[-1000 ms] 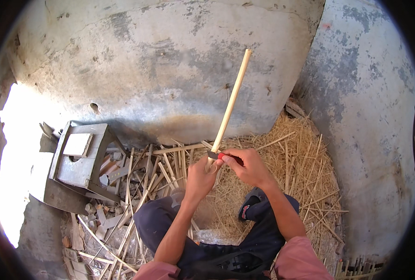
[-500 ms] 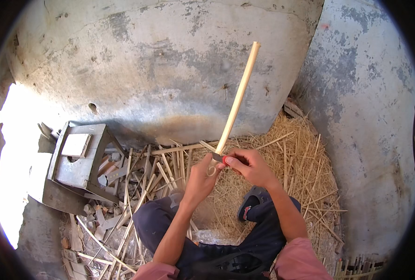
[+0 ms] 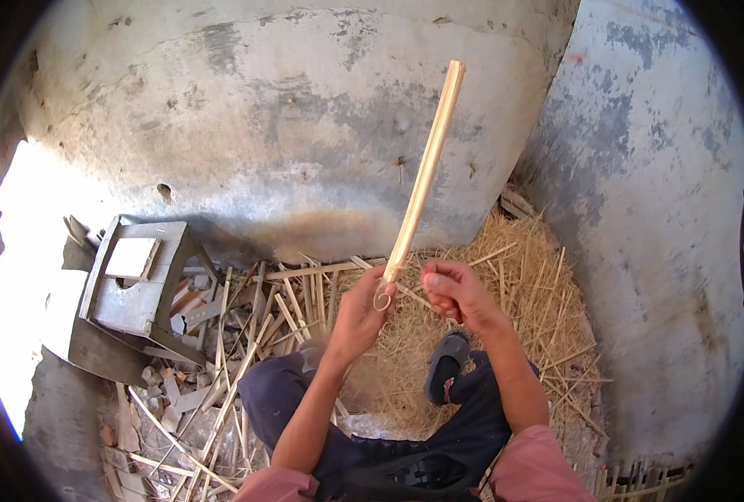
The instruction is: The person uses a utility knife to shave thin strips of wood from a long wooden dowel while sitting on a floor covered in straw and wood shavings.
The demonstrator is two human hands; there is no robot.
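A long pale wooden stick point(image 3: 426, 171), split or ridged along its length, stands upright and leans right at its top. My left hand point(image 3: 362, 311) is closed around its lower end. A thin curled shaving point(image 3: 382, 299) hangs at that end, beside my thumb. My right hand point(image 3: 464, 294) is closed a short way to the right, apart from the stick. Bits of a red handle show at its fingers; this is the small knife point(image 3: 428, 274), whose dark blade is hardly visible now.
Straw-like shavings point(image 3: 531, 293) cover the floor ahead and right. Loose wooden strips point(image 3: 221, 376) and rubble lie left, near a tipped wooden stool point(image 3: 150, 284). Worn plaster walls point(image 3: 288, 125) rise ahead and right. My sandalled foot point(image 3: 447, 364) rests on the shavings.
My right hand has drawn the knife away from the stick's lower end, to the right. The stick has turned slightly in my left hand and now shows a ridged side.
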